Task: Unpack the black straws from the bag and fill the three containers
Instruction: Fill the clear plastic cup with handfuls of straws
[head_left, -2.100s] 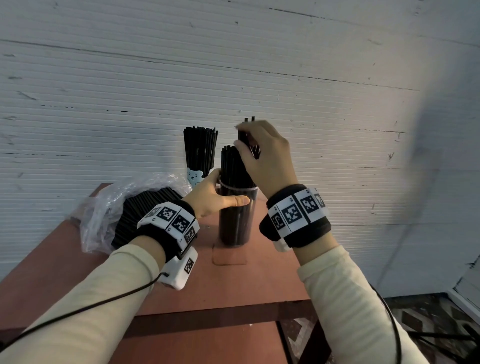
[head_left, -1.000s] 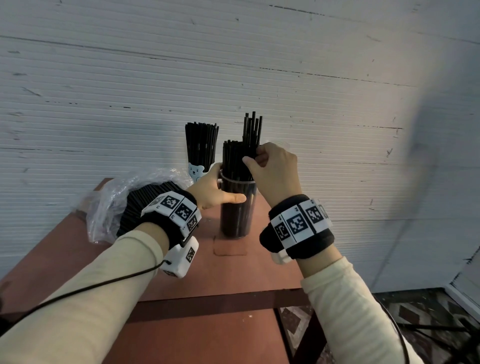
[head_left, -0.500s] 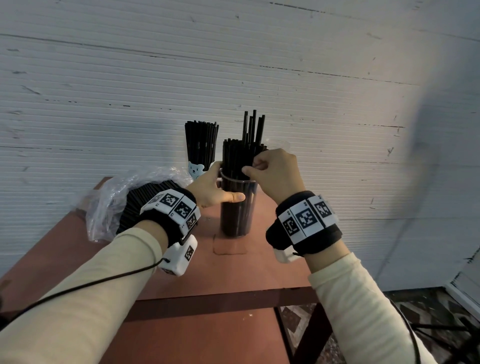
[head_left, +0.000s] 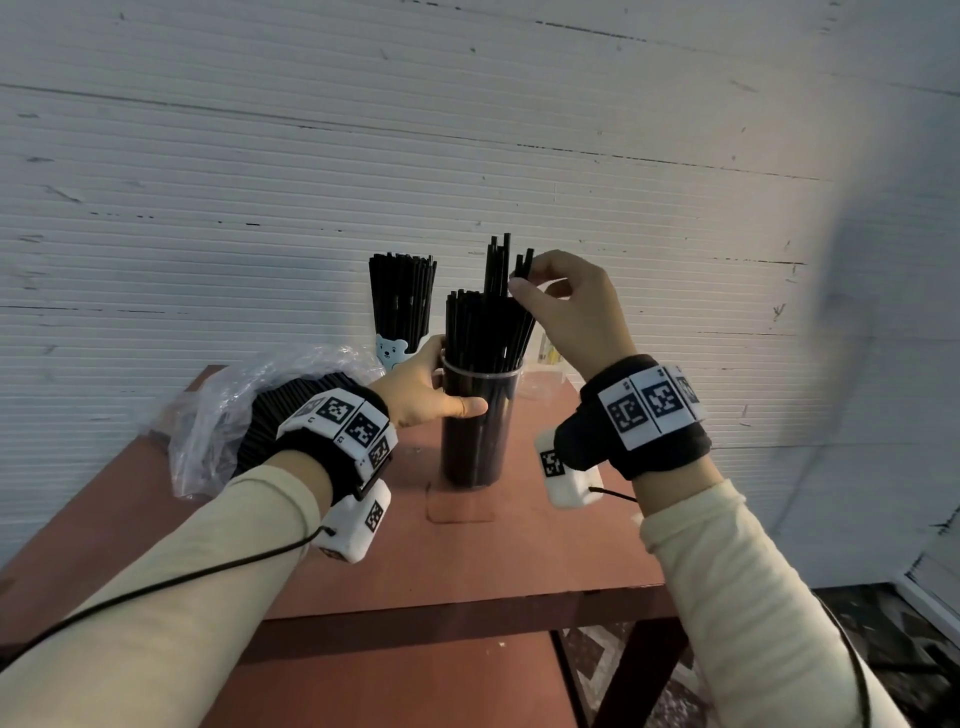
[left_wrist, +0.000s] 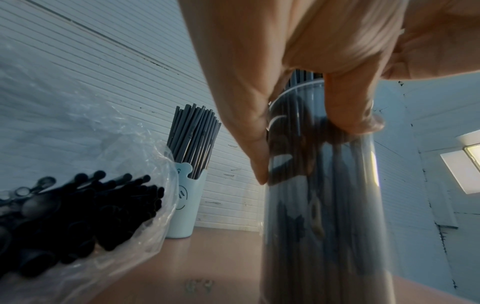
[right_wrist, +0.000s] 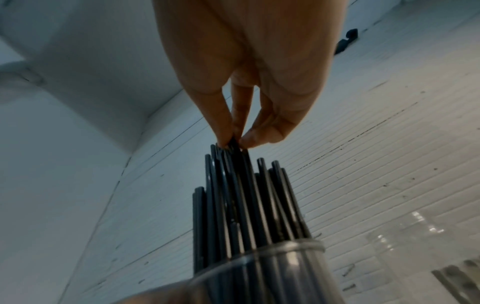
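Note:
A clear tall container (head_left: 480, 431) packed with black straws (head_left: 483, 327) stands mid-table. My left hand (head_left: 447, 387) grips it just below the rim, thumb in front; the left wrist view shows the fingers (left_wrist: 348, 107) curled on its wall (left_wrist: 324, 205). My right hand (head_left: 519, 278) is above it and pinches the tips of a few straws (right_wrist: 241, 170) that stick up higher than the rest, thumb and fingertips (right_wrist: 249, 140) closed on them. Behind stands a pale blue bear cup (head_left: 392, 352) full of straws (head_left: 401, 296). A plastic bag (head_left: 218, 415) of straws lies at the left.
The red-brown table (head_left: 467, 561) ends in a front edge near my forearms and butts against a white ribbed wall (head_left: 311, 182). A clear plastic thing (right_wrist: 415, 236) lies right of the container, behind my right wrist. Patterned floor (head_left: 597, 670) shows below right.
My right hand rose from the straw bundle at the container's rim to the tips of the taller straws and now pinches them. The left hand kept its grip on the container.

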